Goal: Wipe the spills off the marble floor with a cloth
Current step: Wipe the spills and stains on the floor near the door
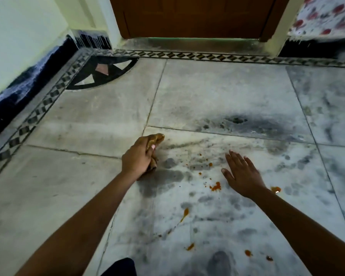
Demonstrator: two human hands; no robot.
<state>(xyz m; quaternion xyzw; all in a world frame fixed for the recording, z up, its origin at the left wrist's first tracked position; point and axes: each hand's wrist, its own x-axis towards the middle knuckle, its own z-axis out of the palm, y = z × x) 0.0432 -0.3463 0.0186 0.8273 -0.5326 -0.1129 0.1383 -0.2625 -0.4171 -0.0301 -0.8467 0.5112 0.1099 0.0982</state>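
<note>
The left hand (136,158) is clamped around a bunched, mustard-stained cloth (154,141), pressed low at the left edge of the spill area on the marble floor (88,116); the right hand (242,174) lies open with fingers spread, flat at or just above the floor, holding nothing; orange spills remain, the largest splash (216,186) just left of the right hand, a streak (185,213) nearer the body, and small drops (248,253) at the bottom; wiping looks barely begun; next, the cloth needs sweeping rightward and toward the body across these spots.
</note>
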